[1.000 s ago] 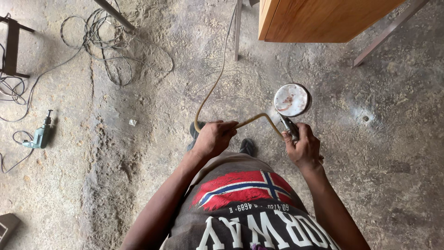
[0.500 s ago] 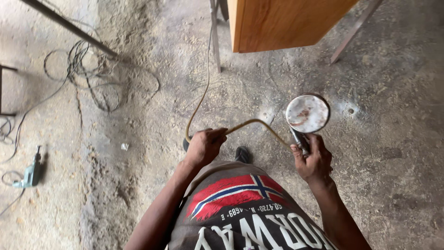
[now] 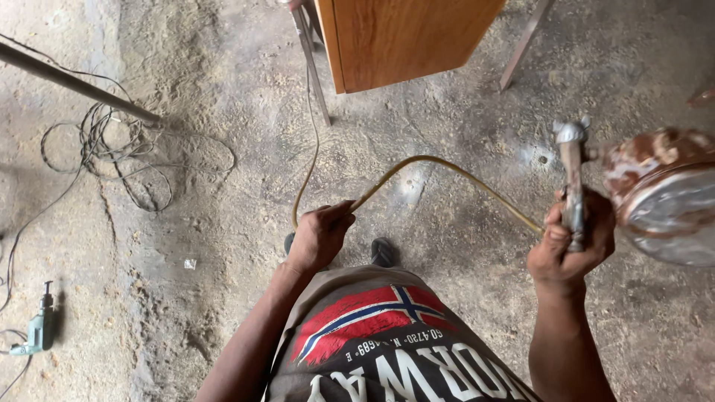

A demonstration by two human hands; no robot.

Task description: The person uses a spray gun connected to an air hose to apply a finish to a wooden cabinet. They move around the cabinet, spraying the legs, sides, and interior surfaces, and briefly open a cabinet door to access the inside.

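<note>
Cabinet: wooden panel [image 3: 402,37] on metal legs, top centre; no spraying under way.
Spray gun: cup gun [image 3: 640,190] at right, gripped by right hand [image 3: 570,249].
Hose: yellow hose [image 3: 417,167], clenched in left hand [image 3: 320,234], centre.
Drill: green drill [image 3: 37,331], lower left.

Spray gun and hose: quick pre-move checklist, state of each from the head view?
1. Grip on the spray gun: ok, right hand is closed around its handle.
2. Paint cup attached to the gun: ok, though blurred and partly cut off by the frame edge.
3. Hose under control: ok, left hand grips it, and it arcs across to the gun.
4. Hose free of kinks: cannot tell, its far run goes out of sight near the wooden cabinet.
5. Floor hazards: not ok, loose cables and a drill lie to the left.
6. Nozzle aim: cannot tell.
</note>
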